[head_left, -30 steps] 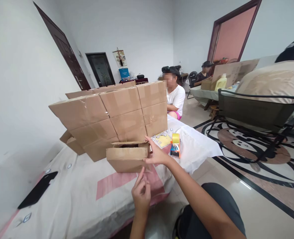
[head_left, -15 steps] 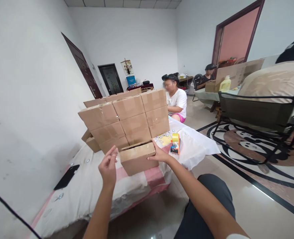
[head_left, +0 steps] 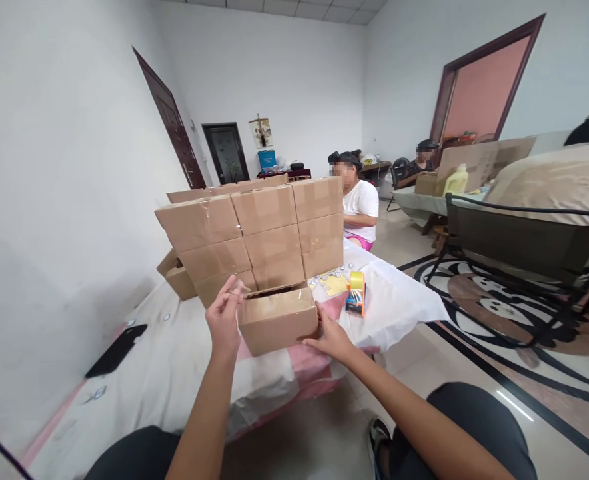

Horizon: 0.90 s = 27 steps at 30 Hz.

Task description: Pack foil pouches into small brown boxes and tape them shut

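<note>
A small cardboard box (head_left: 278,328) sits near the front edge of the cloth-covered table, with a dark gap along the back of its top. My right hand (head_left: 330,333) is closed on the box's right end, thumb on the front face. At its left top corner, my left hand (head_left: 226,310) is raised with the fingers pinched. A strip of clear tape (head_left: 240,287) seems to show at those fingertips, glossy and hard to make out. A tape dispenser (head_left: 356,295) with a yellow roll and orange frame stands to the right of the box.
Stacked cardboard boxes (head_left: 269,233) rise right behind the small box. An open carton (head_left: 178,277) stands left of the stack, and a black flat item (head_left: 116,350) lies at the table's left edge. A person in white (head_left: 363,203) sits beyond; a folding chair (head_left: 529,237) is at right.
My right hand has shifted lower on the box's right end. My left hand has risen slightly beside the left corner. The view has shifted a little.
</note>
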Each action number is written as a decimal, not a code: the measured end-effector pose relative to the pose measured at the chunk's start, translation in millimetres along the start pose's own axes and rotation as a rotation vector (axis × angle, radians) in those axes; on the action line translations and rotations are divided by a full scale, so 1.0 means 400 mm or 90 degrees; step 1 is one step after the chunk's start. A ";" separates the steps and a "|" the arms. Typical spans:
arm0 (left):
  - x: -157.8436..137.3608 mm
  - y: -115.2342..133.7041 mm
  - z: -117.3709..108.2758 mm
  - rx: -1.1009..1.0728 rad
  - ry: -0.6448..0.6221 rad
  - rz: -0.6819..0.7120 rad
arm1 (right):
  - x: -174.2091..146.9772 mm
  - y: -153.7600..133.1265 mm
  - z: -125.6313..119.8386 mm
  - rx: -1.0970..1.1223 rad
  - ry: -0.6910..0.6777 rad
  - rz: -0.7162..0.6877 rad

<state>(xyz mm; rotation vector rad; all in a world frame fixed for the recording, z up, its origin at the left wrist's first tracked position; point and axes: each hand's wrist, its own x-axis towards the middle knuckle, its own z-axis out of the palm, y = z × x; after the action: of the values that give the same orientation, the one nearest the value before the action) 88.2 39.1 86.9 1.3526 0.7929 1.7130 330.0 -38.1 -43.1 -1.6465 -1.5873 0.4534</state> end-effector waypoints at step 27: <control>-0.119 0.086 -0.037 0.243 -0.167 -0.050 | -0.036 -0.128 -0.119 -0.008 0.152 -0.131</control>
<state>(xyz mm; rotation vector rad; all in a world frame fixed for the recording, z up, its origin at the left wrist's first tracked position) 72.3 -19.1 90.1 1.7340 1.0400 1.3286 327.8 -70.5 20.4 -1.4671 -1.5603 0.1344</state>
